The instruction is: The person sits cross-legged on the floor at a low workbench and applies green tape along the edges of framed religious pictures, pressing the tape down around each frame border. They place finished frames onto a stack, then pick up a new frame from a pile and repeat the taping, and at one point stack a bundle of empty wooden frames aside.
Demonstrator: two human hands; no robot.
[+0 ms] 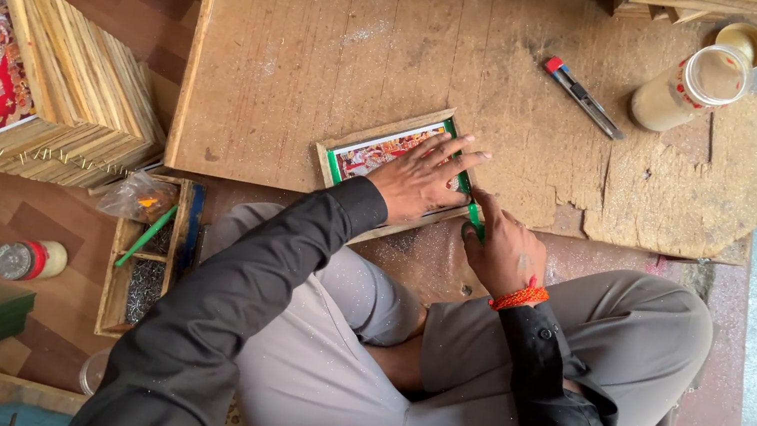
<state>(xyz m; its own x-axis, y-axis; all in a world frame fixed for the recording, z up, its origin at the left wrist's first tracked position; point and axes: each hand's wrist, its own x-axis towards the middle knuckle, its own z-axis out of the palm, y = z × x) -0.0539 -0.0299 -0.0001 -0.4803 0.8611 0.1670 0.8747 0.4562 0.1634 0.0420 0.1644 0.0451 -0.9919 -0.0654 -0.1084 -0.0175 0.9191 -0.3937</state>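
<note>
slip risk: the left hand point(425, 175) lies flat with fingers spread on the picture frame point(389, 159), gripping nothing, so a hard shove from the tool could probably skid the frame across the worn board point(326, 32).
finger risk: the right hand point(504, 253) is closed tight around a green tool point(474, 218), worked at the frame's 4 o'clock corner right beside the left fingertips. One slip and it likely lands on those fingers.
edge risk: the frame sits at the board's near edge, at 6 o'clock, partly overhanging, so it might tip into the lap.
frame look: small pale wooden rectangle, tilted, holding a colourful print with a green border.
nearby: a red-tipped cutter point(581, 97) and a plastic jar point(690, 87) at 2 o'clock, stacked frames point(35, 78) at 9 o'clock.
</note>
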